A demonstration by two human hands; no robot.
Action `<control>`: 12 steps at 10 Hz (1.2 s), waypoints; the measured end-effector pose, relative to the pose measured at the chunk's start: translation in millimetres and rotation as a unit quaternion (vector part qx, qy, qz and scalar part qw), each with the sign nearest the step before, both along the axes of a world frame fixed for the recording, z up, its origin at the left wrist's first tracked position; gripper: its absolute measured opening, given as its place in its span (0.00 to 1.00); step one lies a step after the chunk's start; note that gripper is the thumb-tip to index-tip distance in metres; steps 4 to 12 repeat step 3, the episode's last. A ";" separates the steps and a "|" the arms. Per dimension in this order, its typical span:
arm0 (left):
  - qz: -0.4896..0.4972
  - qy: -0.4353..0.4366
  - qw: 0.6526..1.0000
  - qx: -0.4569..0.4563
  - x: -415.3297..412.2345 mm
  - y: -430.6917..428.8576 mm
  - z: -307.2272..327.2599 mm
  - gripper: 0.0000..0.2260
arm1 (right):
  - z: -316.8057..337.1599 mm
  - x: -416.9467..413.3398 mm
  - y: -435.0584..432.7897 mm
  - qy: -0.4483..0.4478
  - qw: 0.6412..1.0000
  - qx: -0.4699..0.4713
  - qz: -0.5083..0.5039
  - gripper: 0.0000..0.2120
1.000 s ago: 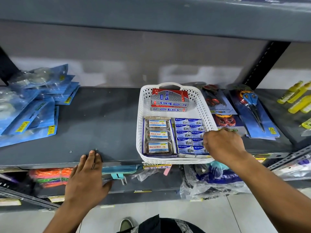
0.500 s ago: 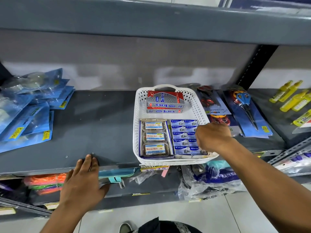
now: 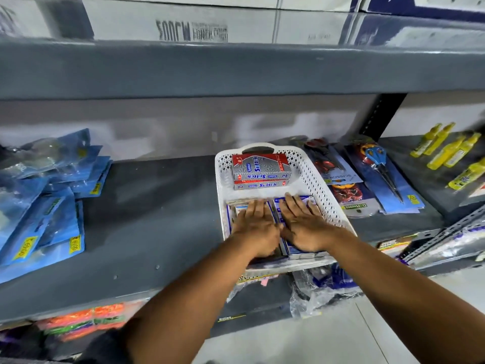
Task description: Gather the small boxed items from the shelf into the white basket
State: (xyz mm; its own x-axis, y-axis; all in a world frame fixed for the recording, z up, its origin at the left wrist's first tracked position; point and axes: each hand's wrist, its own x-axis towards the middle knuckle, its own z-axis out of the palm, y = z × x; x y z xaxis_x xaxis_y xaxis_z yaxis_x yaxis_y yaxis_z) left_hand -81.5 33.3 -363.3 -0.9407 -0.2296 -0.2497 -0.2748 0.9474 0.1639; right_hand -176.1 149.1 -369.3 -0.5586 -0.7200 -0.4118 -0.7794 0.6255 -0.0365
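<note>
Your left hand [image 3: 256, 227] has left the shelf edge [image 3: 131, 298] and now lies flat, fingers spread, beside your right hand [image 3: 304, 228], also flat and spread, on the small boxes [image 3: 301, 252] in the front of the white basket [image 3: 319, 190].

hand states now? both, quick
Left hand: open, flat on the small blue boxes in the white perforated plastic basket, gripping nothing.
Right hand: open, flat beside it, gripping nothing.
</note>
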 end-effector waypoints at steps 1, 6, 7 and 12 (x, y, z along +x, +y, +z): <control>0.007 -0.053 0.998 0.029 -0.8 -6.8 -15.1 0.31 | 4.8 -3.7 0.3 -0.035 0.999 0.010 0.013 0.34; -0.013 -0.066 0.998 0.010 -0.4 -8.6 -8.8 0.31 | 9.3 -5.2 -0.5 -0.062 0.997 -0.039 -0.027 0.30; -0.013 -0.066 0.998 0.010 -0.4 -8.6 -8.8 0.31 | 9.3 -5.2 -0.5 -0.062 0.997 -0.039 -0.027 0.30; -0.013 -0.066 0.998 0.010 -0.4 -8.6 -8.8 0.31 | 9.3 -5.2 -0.5 -0.062 0.997 -0.039 -0.027 0.30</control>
